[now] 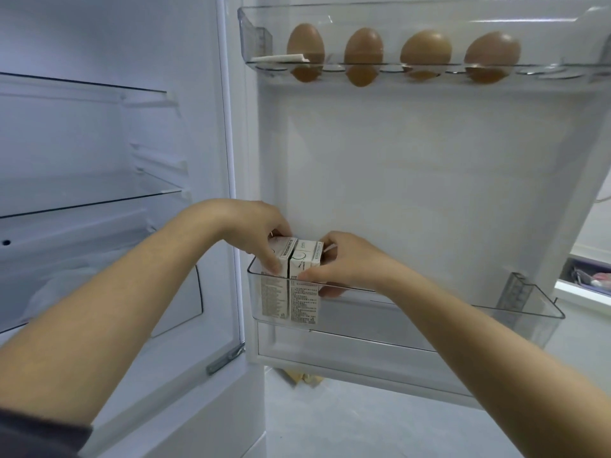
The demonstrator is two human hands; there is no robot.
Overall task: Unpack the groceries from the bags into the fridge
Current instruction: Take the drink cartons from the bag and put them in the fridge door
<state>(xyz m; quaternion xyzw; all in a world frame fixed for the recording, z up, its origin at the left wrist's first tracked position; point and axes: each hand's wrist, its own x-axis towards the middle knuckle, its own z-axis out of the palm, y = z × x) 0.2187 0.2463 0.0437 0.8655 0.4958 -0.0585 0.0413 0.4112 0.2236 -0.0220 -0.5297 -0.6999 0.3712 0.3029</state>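
Left hand [254,233] and right hand [347,262] grip boxy cartons [299,256] in clear bin [429,314].

A smooth pale grey floor [363,431] is spreading below, while a white ledge [588,294] is catching cool, even light at right.

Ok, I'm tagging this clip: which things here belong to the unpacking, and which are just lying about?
In the job: left carton, right carton, lower door bin, left hand, right hand.
Just there: eggs, glass shelf.
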